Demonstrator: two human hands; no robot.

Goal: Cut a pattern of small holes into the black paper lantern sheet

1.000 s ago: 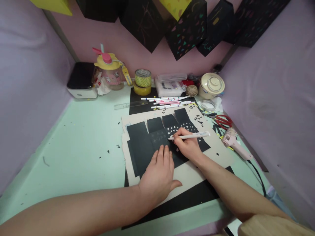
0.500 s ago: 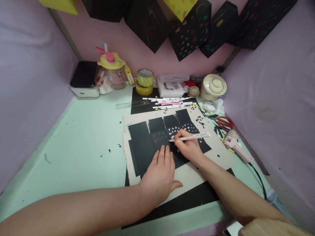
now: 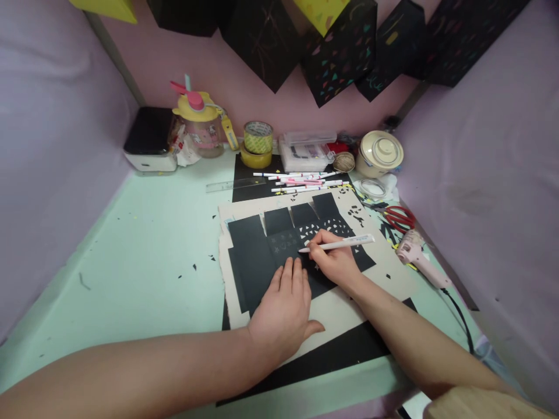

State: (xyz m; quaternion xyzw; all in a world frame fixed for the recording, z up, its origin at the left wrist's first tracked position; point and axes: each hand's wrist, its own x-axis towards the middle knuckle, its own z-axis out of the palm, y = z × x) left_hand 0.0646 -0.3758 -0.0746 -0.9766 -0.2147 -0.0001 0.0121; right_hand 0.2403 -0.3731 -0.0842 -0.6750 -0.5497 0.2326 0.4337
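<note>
A black paper box template (image 3: 248, 250) with flaps lies flat on a pale cardboard sheet (image 3: 345, 311). Small faint shapes, among them stars, are drawn on its middle panel, and the panel to the right has many small cut-out holes. My left hand (image 3: 283, 308) rests flat on the template's lower part, fingers stretched out. In my right hand (image 3: 334, 259) is a white pen (image 3: 345, 242), gripped near its tip. The tip meets the black paper close to the right edge of the drawn panel, just above my left fingertips.
Several white pens (image 3: 301, 181) lie behind the cardboard, near a clear ruler (image 3: 236, 185). To the right are red-handled scissors (image 3: 399, 218), a glue gun (image 3: 421, 259) and black paper scraps. Tape rolls (image 3: 257, 139), a drinking bottle (image 3: 205, 128) and a lidded pot (image 3: 379, 152) stand along the back.
The pen tip has shifted very slightly left on the black paper. My left hand has stayed in place.
</note>
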